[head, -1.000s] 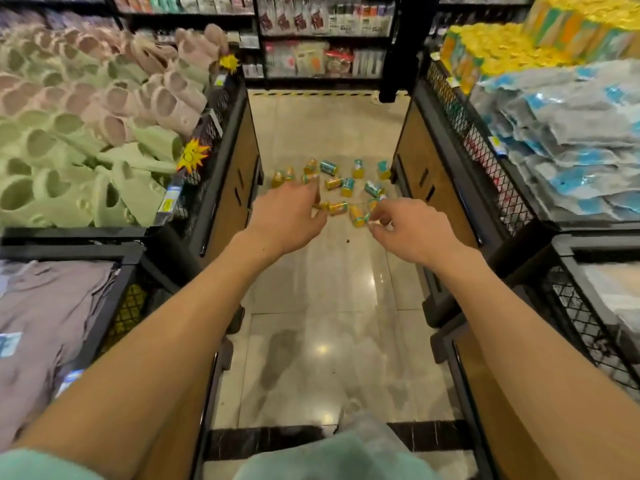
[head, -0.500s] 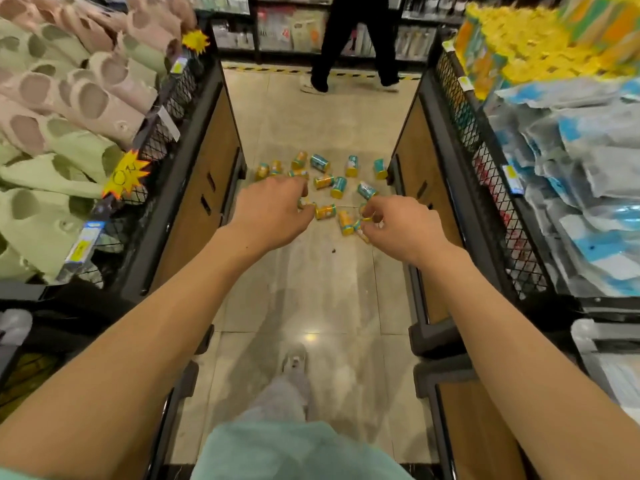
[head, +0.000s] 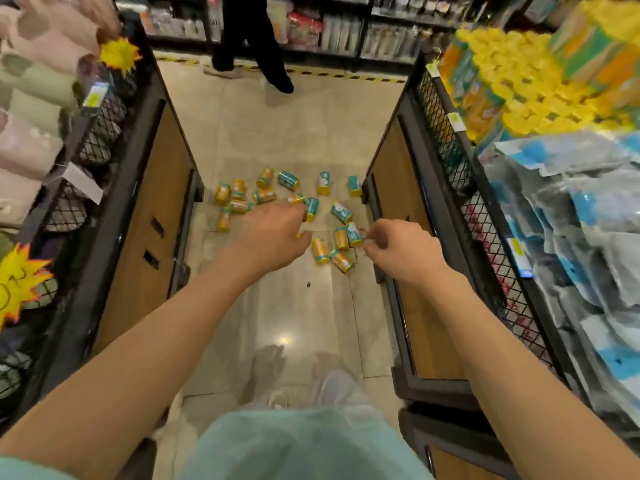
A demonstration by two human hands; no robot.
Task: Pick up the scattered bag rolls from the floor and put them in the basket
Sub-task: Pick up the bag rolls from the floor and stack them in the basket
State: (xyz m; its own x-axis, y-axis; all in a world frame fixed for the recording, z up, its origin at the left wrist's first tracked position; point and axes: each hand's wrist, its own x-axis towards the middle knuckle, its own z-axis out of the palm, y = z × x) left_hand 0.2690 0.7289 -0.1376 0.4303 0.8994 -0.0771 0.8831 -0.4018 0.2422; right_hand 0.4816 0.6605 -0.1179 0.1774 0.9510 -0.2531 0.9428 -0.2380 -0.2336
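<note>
**Bag rolls scattered on aisle floor, both hands out over them**

Bag rolls (head: 320, 250), yellow and teal, lie loose on the tiled floor (head: 294, 306) between 2 display bins, approx. mid-aisle. 1 cluster sits by the left bin (head: 145, 216); another lies nearer the right bin (head: 408, 244), w/ a few more spread between.

Left hand (head: 273, 233) is stretched out over the middle of the spread, back of hand up, fingers (head: 298, 210) curled down; can't tell if it has hold of anything, since the palm side is hidden. Right hand (head: 398, 252) is out over the right cluster, fingers (head: 375, 233) bent in close together next to a teal roll (head: 354, 234); contact w/ it can't be told.

Left bin holds pink and green slippers (head: 31, 98) w/ yellow starburst tags (head: 119, 54). Right bin holds blue-and-white packets (head: 588, 216) and yellow packs (head: 540, 88). Legs of another person (head: 252, 39) stand at the aisle's far end.
</note>
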